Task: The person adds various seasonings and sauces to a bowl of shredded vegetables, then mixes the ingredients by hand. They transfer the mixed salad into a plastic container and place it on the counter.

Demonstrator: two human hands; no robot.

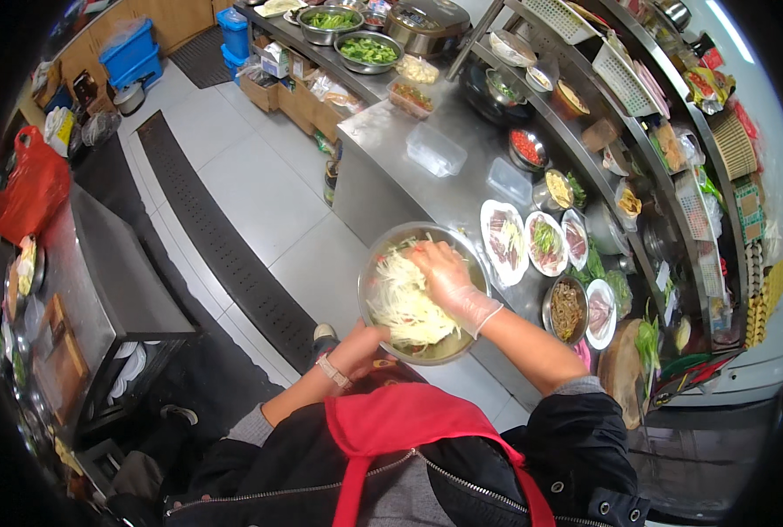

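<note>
A round metal bowl full of pale shredded vegetable with small red bits is held in front of my body, partly over the counter's edge. At its lower left rim is my bare left hand, closed on the rim, with some fingers hidden beneath. My right hand, in a clear disposable glove, lies in the bowl on the shreds; its fingertips are partly buried, so whether they grip any is unclear. Right of the bowl, an oval plate of sliced meat and pale shreds sits under plastic wrap.
On the steel counter stand clear plastic tubs, a bowl of chopped red pepper, more wrapped plates and a bowl of brown strips. A round wooden board is at right. Loaded shelves rise behind. Another person's shoe shows lower left.
</note>
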